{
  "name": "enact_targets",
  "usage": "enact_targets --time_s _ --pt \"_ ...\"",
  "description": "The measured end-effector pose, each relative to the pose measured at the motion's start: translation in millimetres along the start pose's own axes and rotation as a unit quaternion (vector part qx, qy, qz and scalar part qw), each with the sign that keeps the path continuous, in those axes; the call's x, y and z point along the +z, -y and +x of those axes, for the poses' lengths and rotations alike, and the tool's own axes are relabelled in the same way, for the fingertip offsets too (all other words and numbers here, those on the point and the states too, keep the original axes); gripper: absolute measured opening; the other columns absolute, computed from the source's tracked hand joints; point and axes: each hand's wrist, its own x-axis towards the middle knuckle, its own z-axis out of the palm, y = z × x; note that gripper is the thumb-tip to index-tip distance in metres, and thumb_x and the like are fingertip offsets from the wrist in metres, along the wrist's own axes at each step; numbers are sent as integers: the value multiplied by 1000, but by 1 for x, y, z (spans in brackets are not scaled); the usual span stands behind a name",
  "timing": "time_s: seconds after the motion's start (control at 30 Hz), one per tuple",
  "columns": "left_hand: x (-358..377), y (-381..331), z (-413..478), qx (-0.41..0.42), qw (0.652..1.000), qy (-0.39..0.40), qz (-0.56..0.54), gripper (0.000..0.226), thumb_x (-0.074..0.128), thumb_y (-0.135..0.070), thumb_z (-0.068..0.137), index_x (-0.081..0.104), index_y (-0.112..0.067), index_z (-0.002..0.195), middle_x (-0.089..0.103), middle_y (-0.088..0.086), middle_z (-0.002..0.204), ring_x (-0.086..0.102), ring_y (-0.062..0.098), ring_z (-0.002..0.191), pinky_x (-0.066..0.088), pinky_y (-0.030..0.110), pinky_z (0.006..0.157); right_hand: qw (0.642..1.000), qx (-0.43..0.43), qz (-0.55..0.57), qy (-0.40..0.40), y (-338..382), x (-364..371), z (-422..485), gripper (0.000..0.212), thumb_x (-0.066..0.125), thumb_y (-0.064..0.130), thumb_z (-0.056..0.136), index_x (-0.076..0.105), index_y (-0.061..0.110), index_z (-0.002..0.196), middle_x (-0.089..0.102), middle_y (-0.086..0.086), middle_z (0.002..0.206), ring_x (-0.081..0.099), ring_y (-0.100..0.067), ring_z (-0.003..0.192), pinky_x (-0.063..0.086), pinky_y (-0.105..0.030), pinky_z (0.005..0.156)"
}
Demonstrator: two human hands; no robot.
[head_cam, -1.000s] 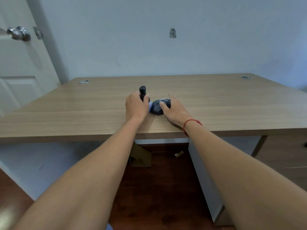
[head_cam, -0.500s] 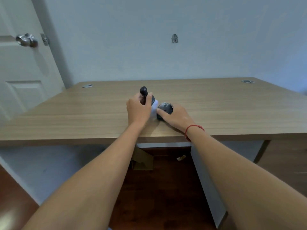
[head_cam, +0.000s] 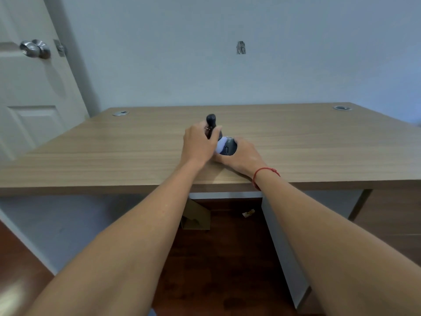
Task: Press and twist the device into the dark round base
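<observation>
Two hands on one small job at mid-frame

Both hands are seen working just right of the frame's centre, near the front edge of the wooden desk (head_cam: pixel 114 153). The left hand (head_cam: pixel 198 144) is curled round a dark upright handle (head_cam: pixel 211 120), whose rounded top shows above the knuckles. The right hand (head_cam: pixel 245 155) is wrapped about a dark grey rounded object (head_cam: pixel 230 147), held tilted just above the desk. Something pale bluish-white (head_cam: pixel 221 144) is seen between the two; what it is cannot be told, and the handle's working end is hidden behind the left hand.

Judged from this, the handle is being applied to the grey object. The object would best be kept braced by the right hand, wrist resting on the desk, so that it cannot roll. Pressure through the handle would best be kept light and in line, since a slip would be driven towards the right fingers
</observation>
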Motion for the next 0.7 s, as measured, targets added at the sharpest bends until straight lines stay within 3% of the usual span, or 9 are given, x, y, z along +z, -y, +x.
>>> enact_targets --time_s 0.1,0.23,0.37,0.43,0.53,0.6,0.7 --pt "-4 0 4 -16 998 2 65 42 60 -28 90 40 -14 55 46 0 53 46 25 60 32 31 57 1000 0 -4 -4 -1 2 1 47 78 51 73 54 20 99 54 9 80 50 -8 69 39 -21 57" --pt "-2 -2 1 14 1000 0 -3 33 61 -28 90 60 -3 69 65 9 64 60 27 64 46 36 61 1000 2 4 -5 -4 1 3 42 78 47 74 55 20 97 57 7 82 54 -11 72 41 -22 59" --pt "-4 12 -6 -11 997 -2 72 30 58 -27 91 58 -6 71 60 8 67 62 30 70 44 35 59 1000 0 6 -13 -4 1 3 50 79 53 68 56 19 97 56 8 82 52 -7 71 42 -23 60" --pt "-4 14 -7 -4 999 -23 26 33 60 -29 90 60 -3 69 64 8 64 64 27 67 50 37 61 1000 5 -4 -7 -6 3 4 53 78 57 68 57 19 99 58 7 84 53 -9 73 43 -24 62" --pt "-1 10 -11 -18 996 -51 -72 31 61 -30 89 64 -4 72 71 6 69 69 21 69 57 39 69 1000 15 10 -10 -5 4 7 38 63 55 84 57 17 88 56 4 78 52 -13 69 37 -26 59" --pt "1 11 -13 -41 997 -48 -50 32 60 -30 89 57 -8 66 66 4 64 66 27 68 54 39 66 999 19 27 -27 -4 4 11 38 42 43 99 53 17 73 56 -2 76 52 -20 73 35 -30 63" --pt "-2 10 -13 -56 994 -82 -51 34 62 -29 87 53 -8 62 63 7 61 64 31 66 49 36 62 999 20 -8 -41 -7 5 18 39 29 28 103 53 13 76 58 -11 87 53 -25 83 35 -31 73"
